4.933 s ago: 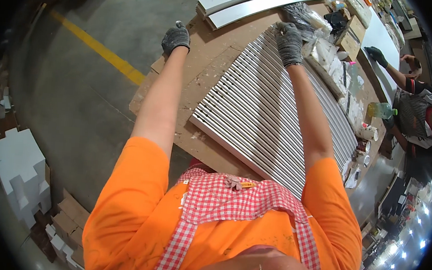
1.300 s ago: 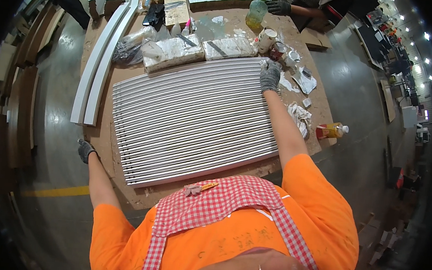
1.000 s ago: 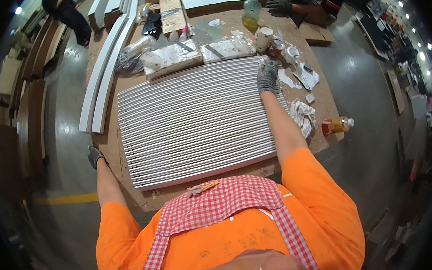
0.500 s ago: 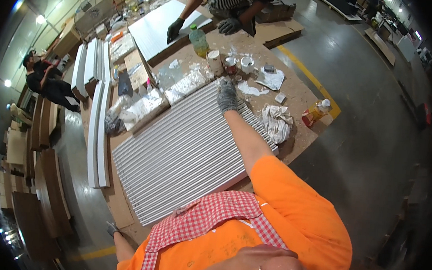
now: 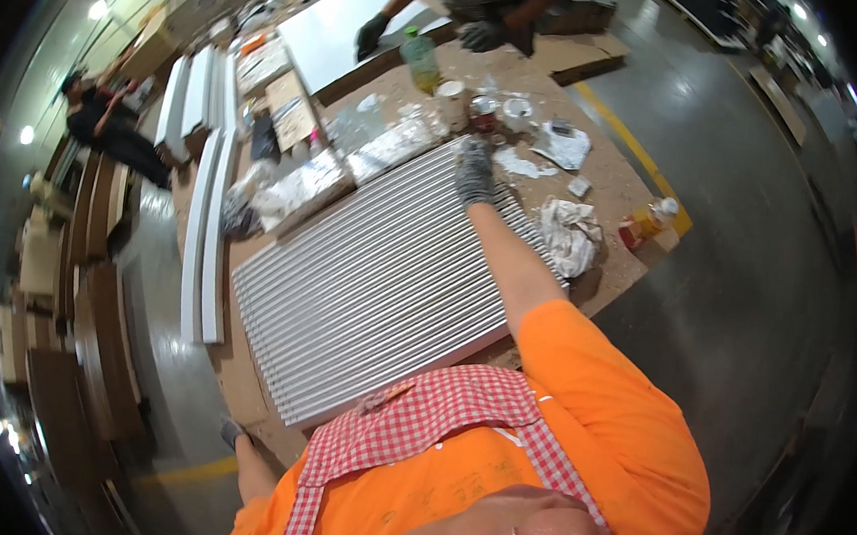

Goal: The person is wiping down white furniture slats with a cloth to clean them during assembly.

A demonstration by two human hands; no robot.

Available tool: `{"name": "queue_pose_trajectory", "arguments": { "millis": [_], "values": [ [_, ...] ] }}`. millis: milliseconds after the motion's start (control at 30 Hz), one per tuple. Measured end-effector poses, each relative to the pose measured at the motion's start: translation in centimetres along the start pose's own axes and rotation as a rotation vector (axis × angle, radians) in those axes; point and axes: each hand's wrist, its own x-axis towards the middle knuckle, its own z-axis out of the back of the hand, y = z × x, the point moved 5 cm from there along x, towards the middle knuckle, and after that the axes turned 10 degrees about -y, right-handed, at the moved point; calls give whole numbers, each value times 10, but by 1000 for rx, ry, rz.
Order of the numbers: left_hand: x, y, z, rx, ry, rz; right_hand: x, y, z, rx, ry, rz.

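Head view: the white ribbed panel [image 5: 383, 284] lies flat on the brown surface [image 5: 618, 186], running from the lower left of centre up toward the upper right of centre. The right hand [image 5: 476, 170], in a grey glove, rests on the panel's upper right corner, fingers [image 5: 473, 151] laid together and flat on the ribs, clamped on nothing. The left hand [image 5: 232, 433], also gloved, sits at the lower left of the frame by the panel's near corner at the surface edge; whether its fingers grip the edge cannot be told, as the hand is small and partly hidden. Judged step: positioning or steadying the panel from two opposite corners. A next move would call for both hands to act together and keep the panel flat, clear of the crumpled white rag [image 5: 570, 233] just beside its right edge and the cups [image 5: 452, 103] beyond its far end. At the top of the frame another person's gloved hands [image 5: 484, 36] work at a white board [image 5: 345, 33], well apart.
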Motion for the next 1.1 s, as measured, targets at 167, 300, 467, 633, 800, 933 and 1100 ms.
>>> {"name": "queue_pose_trajectory", "arguments": {
  "millis": [167,300,467,633,800,933,1100],
  "values": [
    [33,-10,-31,-93,44,-84,-2,-51,-30,162,81,-73],
    [-32,-24,-12,-61,29,111,-11,-31,0,-103,-260,310],
    [-51,-37,27,-100,41,122,-4,-14,3,-115,-229,279],
    [13,1,-35,-297,39,-94,5,-28,-28,-230,-67,176],
    [19,21,-47,-108,135,97,-9,1,-1,-65,-218,181],
    [7,-10,-38,6,115,74,-4,-2,13,-79,-142,116],
    [-11,-59,-21,55,81,-6,-3,-30,5,28,-135,2]
  ]
}}
